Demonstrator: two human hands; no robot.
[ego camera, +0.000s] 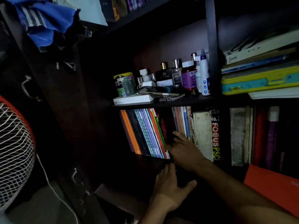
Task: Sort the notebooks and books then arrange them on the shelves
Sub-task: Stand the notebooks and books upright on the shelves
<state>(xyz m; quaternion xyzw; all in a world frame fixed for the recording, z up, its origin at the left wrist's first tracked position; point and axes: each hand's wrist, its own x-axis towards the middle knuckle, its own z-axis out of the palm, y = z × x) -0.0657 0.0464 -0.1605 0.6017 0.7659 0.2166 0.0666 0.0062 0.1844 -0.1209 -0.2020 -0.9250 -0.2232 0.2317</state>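
A row of thin colourful notebooks [145, 133] leans to the left on the lower shelf. Against them rests a black book with red marks [164, 126]. Thicker upright books [202, 135] fill the shelf further right. My right hand [186, 152] reaches into the gap between the two groups, its straight fingers touching the lower end of the leaning notebooks. My left hand [169, 186] lies lower, at the dark front edge of that shelf, fingers extended and thumb spread. It holds nothing that I can make out in the dark.
The shelf board [202, 101] above carries bottles [187, 75], a tin, a phone [160, 92] and a white box [132, 99]. Flat stacked books [258, 78] lie upper right. An orange cover [271, 183] is at right, a fan [14, 151] at left, blue cloth [43, 21] above.
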